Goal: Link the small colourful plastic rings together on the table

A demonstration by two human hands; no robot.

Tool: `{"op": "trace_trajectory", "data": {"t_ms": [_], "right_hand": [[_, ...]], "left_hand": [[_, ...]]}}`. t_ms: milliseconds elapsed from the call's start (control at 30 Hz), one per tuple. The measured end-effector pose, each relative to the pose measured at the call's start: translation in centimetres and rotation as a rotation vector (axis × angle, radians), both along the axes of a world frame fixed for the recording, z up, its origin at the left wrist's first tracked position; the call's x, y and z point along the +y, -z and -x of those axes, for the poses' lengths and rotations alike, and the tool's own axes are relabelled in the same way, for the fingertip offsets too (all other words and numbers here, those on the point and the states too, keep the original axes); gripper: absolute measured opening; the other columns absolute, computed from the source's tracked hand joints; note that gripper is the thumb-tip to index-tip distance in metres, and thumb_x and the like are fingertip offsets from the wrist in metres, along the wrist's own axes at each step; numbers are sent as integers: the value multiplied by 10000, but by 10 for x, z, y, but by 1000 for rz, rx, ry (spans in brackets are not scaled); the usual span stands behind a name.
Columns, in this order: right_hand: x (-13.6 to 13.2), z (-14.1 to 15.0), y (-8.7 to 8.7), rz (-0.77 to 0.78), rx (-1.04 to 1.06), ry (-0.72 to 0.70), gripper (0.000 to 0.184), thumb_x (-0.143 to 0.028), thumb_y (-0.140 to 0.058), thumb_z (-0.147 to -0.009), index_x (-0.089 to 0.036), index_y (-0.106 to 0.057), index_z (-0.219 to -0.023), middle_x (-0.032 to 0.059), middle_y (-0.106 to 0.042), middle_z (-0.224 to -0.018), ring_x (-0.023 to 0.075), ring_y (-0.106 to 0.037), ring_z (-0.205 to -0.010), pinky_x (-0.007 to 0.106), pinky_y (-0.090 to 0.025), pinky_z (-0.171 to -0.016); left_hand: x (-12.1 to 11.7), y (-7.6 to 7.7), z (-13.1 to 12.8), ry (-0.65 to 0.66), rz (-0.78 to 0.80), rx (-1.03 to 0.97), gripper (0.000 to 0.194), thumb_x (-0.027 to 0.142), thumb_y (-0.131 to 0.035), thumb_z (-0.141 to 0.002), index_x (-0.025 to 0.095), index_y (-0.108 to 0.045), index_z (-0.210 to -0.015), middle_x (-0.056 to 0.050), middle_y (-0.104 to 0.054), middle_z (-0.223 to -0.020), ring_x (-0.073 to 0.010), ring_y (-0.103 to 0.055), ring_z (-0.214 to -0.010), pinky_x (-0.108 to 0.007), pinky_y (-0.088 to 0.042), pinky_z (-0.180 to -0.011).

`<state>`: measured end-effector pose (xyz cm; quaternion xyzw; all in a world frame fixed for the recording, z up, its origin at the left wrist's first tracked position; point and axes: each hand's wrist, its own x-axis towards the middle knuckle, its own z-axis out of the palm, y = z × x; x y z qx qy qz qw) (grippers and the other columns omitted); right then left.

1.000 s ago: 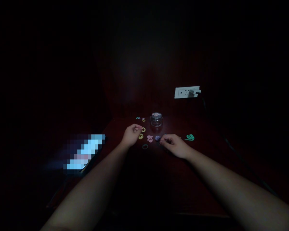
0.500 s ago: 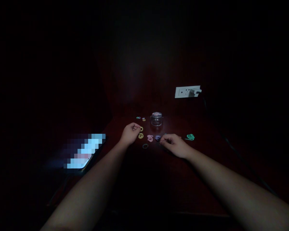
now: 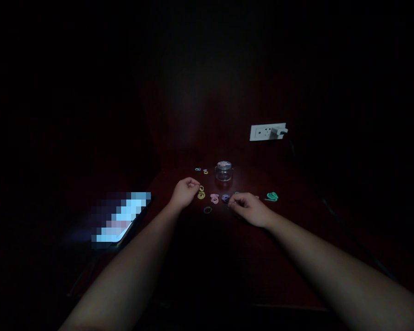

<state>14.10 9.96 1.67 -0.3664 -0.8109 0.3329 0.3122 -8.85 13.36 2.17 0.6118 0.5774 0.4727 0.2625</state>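
My left hand (image 3: 186, 192) is closed in a pinch, its fingertips at the edge of a yellow hair tie (image 3: 201, 188). Just below that lies a small pile of yellow hair ties (image 3: 201, 196). Pink hair ties (image 3: 214, 198) sit between my hands. My right hand (image 3: 250, 208) has its fingers pinched at the purple hair ties (image 3: 225, 198), and what they hold is hidden. A dark hair tie (image 3: 207, 210) lies nearer to me. Green hair ties (image 3: 272, 196) are bunched to the right; a bit of orange shows behind my right hand.
A lidded clear jar (image 3: 224, 172) stands behind the piles. A few small hair ties (image 3: 198, 169) lie at the back left of the dark red table (image 3: 234, 271). A lit phone (image 3: 124, 218) is at the left. A wall socket (image 3: 267, 132) holds a plugged-in charger with a cable.
My left hand has lowered slightly, bringing the yellow hair tie down against the yellow pile. My right hand stays almost where it was.
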Motion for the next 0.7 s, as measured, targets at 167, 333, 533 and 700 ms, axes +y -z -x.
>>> {"op": "trace_trajectory", "data": {"t_ms": [167, 333, 533, 700], "right_hand": [[0, 0, -1, -4, -14, -2, 219, -307, -454, -774, -137, -548, -672, -22, -445, -540, 84, -371, -494, 207, -300, -473], [1, 0, 1, -16, -2, -5, 236, -328, -462, -766, -136, -551, -662, -23, -449, -540, 85, -380, -503, 202, -295, -468], [1, 0, 0, 0, -6, -1, 226, -321, -460, -768, -134, -553, -680, -23, -444, -541, 79, -363, -490, 199, -292, -464], [-2, 1, -2, 1, -28, 8, 240, -327, -448, -776, -138, -535, -655, -29, -441, -520, 76, -365, -474, 197, -287, -460]], "left_hand": [[3, 6, 3, -20, 47, 103, 127, 233, -534, -656, 137, -590, -718, 3, -572, -590, -88, -498, -513, -194, -380, -507], [6, 11, 6, -28, 74, 148, 144, 248, -550, -647, 136, -598, -723, 2, -579, -594, -91, -504, -519, -193, -381, -501], [1, 6, 1, 105, -42, 199, 199, 248, -498, -705, 153, -608, -842, -23, -614, -747, -103, -548, -643, -202, -435, -603], [-3, 5, -2, 179, -75, 308, 194, 241, -520, -699, 171, -639, -835, -32, -641, -834, -125, -572, -728, -228, -443, -679]]}}
